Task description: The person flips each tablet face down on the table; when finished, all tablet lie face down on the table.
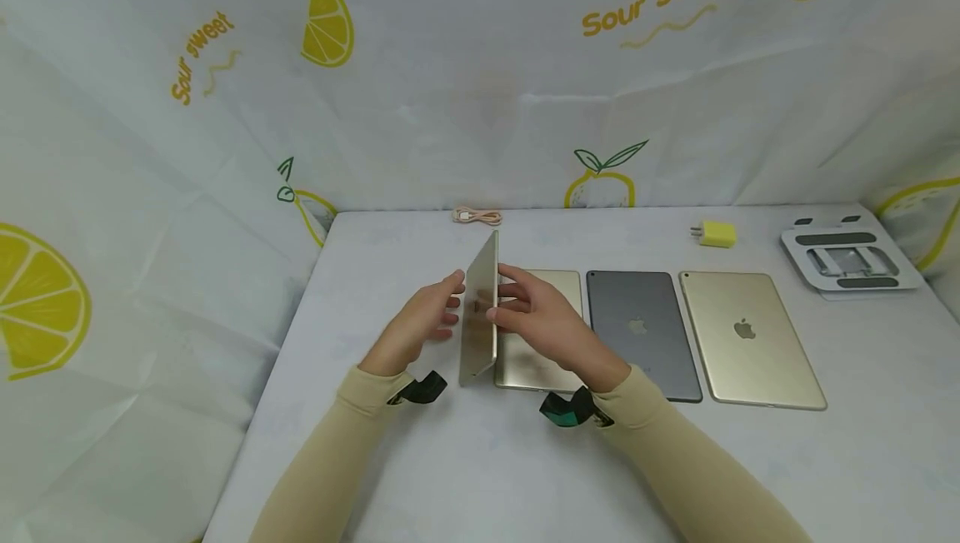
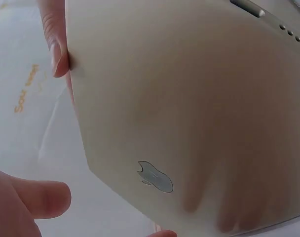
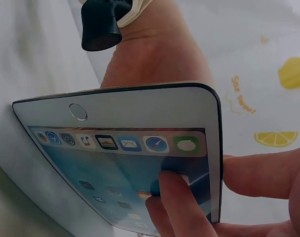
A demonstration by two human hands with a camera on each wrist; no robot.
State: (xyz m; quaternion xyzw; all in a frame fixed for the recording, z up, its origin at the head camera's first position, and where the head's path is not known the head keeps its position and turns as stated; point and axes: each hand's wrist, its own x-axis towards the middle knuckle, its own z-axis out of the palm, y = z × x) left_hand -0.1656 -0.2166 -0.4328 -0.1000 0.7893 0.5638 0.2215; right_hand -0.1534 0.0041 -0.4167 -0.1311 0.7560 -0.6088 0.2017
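Observation:
A gold tablet (image 1: pixel 477 335) stands on its long edge, its apple-logo back towards the left. My right hand (image 1: pixel 543 314) grips its upper edge, thumb on the back side and fingers against the lit screen (image 3: pixel 110 163) with its row of app icons. My left hand (image 1: pixel 420 318) is beside the back, its fingers spread and relaxed. Finger-shaped reflections show on the back (image 2: pixel 140 98) in the left wrist view, where the left thumb (image 2: pixel 41 197) is apart from the edge. Under my right hand a second gold tablet (image 1: pixel 536 372) lies flat, partly hidden.
Right of these lie a dark grey tablet (image 1: pixel 637 351) and another gold tablet (image 1: pixel 750 360), backs up. A coiled cable (image 1: pixel 477 216), a yellow plug adapter (image 1: pixel 716 233) and a folded white stand (image 1: pixel 847 256) lie along the far side of the white table (image 1: pixel 465 476).

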